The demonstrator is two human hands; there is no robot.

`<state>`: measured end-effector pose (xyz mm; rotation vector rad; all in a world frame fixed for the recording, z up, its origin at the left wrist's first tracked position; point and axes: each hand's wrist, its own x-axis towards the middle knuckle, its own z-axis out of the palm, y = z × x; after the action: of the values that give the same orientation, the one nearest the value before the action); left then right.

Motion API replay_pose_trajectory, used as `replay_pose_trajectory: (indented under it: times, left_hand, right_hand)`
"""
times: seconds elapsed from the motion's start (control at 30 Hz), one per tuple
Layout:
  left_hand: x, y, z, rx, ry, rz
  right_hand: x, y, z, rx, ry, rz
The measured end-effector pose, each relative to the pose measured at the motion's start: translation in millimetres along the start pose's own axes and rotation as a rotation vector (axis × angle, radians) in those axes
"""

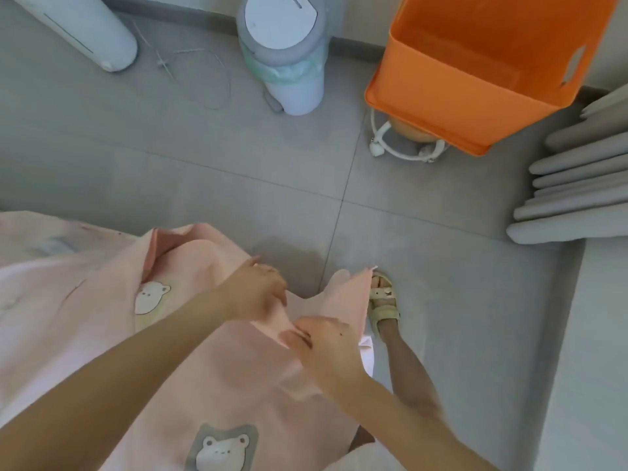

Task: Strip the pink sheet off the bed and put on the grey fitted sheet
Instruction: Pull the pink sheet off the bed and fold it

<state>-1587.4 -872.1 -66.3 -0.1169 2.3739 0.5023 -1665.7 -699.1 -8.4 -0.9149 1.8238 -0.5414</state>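
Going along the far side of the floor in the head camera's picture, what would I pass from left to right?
White cylindrical appliance → loose cable → pedal bin → orange tub → grey curtain folds.

Home bedroom: bear-print bedsheet [221,385], pedal bin [285,62].

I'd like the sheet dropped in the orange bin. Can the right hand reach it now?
Probably not without a step: the right hand grips the pink sheet, and the orange bin stands beyond a stretch of floor. Nothing blocks the way.
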Motion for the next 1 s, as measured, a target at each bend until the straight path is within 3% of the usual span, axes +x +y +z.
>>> replay_pose_trajectory:
  times: [0.1,0.17,0.23,0.33,0.43,0.57,0.7,0.77,0.9,1.0]
  left_hand:
    - [12.3,-9.1,8.2,-0.005,-0.28,-0.186]
    - [14.9,-22.7,9.1,-0.054,-0.265,-0.249]
    - [17.5,-36.9,10.1,-0.105,-0.094,-0.239]
    - [29.8,-47.4,10.7,-0.116,0.323,-0.085]
    - [47.6,-45.3,0.1,-0.206,0.403,-0.12]
    - [63.4,-52.5,-10.7,-0.129,0.312,-0.196]
    - [74.1,-73.9,-12.5,0.062,0.24,-0.114]
    - [73.6,-89.7,-8.8,0.095,0.164,-0.157]
    - [70.9,-123.7,0.2,0.152,0.04,-0.406]
    - [64.4,-143.5,0.6,0.057,0.006,-0.547]
  right_hand:
    - [8.4,27.9,-13.6,0.03,-0.109,0.022]
    - [16.8,53.3,-28.3,-0.054,-0.204,0.059]
    - [28.9,76.9,-43.1,-0.141,-0.315,0.084]
    - [52.1,109.1,-58.8,-0.184,-0.417,0.128]
    - [69.6,137.9,-73.4,-0.04,-0.493,0.199]
    - [81.3,168.6,-104.5,0.236,-0.421,0.271]
    - [84.9,181.2,-119.3,0.205,-0.115,0.26]
    - [83.4,184.0,-119.1,0.172,-0.057,0.233]
    - [80.1,202.3,-115.0,0.12,-0.121,0.248]
    - [77.8,220.8,-111.4,-0.071,-0.256,0.317]
